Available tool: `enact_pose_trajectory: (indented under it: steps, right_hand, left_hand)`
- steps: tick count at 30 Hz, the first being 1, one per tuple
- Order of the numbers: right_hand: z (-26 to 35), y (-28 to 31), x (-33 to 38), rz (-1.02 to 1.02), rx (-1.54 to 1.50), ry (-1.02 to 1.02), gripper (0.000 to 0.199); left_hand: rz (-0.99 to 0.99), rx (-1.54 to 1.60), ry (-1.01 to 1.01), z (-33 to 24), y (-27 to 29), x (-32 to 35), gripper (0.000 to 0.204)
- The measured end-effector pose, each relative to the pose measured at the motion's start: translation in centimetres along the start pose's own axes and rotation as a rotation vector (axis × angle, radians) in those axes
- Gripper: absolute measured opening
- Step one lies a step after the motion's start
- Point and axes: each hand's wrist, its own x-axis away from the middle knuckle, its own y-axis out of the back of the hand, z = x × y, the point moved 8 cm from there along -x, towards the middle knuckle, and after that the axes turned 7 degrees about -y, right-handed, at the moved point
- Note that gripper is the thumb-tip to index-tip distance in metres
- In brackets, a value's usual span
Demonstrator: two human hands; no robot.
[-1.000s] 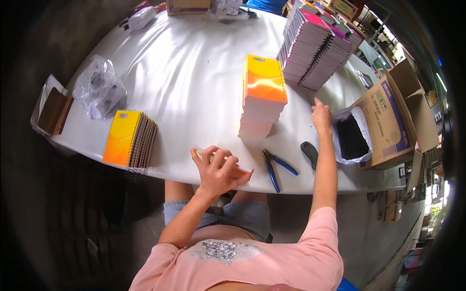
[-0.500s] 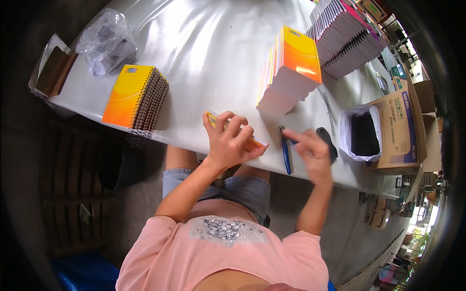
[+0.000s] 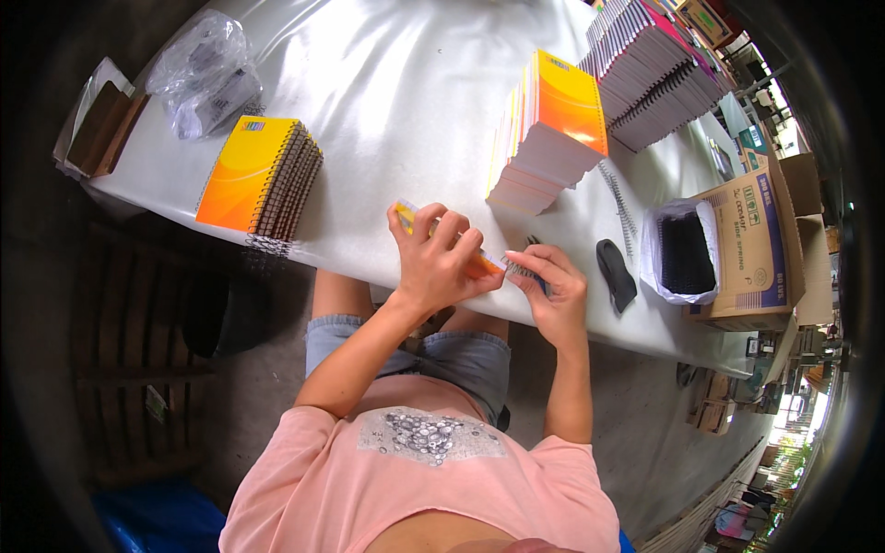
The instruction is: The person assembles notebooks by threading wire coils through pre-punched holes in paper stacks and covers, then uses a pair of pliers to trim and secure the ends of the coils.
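My left hand (image 3: 438,263) grips a small yellow-orange notebook (image 3: 404,218) at the table's front edge, fingers curled over it, hiding most of its cover. In a pinch, my right hand (image 3: 560,295) holds a short spiral wire (image 3: 521,270) against the notebook's right end. Blue-handled pliers (image 3: 533,241) lie behind the right hand, mostly covered. To the left sits a stack of spiral-bound notebooks (image 3: 244,180) with matching covers. Farther off, right of centre, a tall stack of yellow-orange notebooks (image 3: 567,106) shows no coil along its visible edge.
A black flat object (image 3: 616,275) and a loose wire coil (image 3: 619,207) lie to the right. Beyond them stand a white-lined container of black coils (image 3: 653,267) and a cardboard box (image 3: 751,240). Clear plastic bags (image 3: 201,69) and an open carton (image 3: 101,129) occupy the left end.
My right hand has moved left from beside the black object to the notebook's end, and a spiral wire now shows in its fingers. My left hand stays on the notebook.
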Motion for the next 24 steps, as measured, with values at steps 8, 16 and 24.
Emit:
enact_pose_trajectory:
  steps: [8,16,24]
  right_hand:
    - [-0.1,-0.2,0.1,0.115,-0.078,0.089,0.034]
    - [-0.6,-0.1,0.8,0.107,-0.09,-0.212,0.026]
    - [-3.0,1.9,0.6,0.171,0.169,-0.256,0.029]
  left_hand:
    - [0.096,0.003,0.027,0.3,-0.4,0.1,0.04]
    - [0.159,0.035,-0.034,0.7,0.2,0.4,0.046]
    - [0.238,0.076,-0.067,1.0,-0.1,0.3,0.047]
